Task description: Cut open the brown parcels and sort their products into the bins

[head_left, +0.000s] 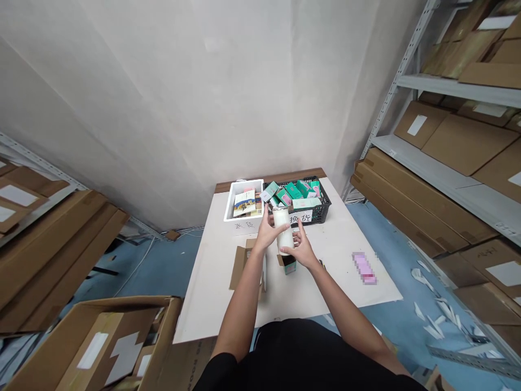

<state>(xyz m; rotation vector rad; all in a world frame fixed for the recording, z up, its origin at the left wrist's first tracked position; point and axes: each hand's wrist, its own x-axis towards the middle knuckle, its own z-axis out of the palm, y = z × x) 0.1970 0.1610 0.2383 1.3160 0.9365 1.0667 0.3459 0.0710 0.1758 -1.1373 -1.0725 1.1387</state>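
Note:
Between my two hands stands a white cylindrical bottle (281, 220), nearly upright above the table. My left hand (267, 231) is closed around its left side, with the thumb across the front. My right hand (302, 247) grips it low on the right, thumb at the front and fingers curled. Just below the bottle is a small green box (290, 266) with a raised brown flap; its inside is mostly hidden. An opened brown carton (238, 267) lies left of it, partly behind my left forearm.
A white bin (228, 203) with books and a black basket (324, 210) with several green boxes stand at the table's (207, 282) back. A pink item (364, 267), pixelated, lies right. Shelves (423, 163) and a large carton (171, 315) flank the table.

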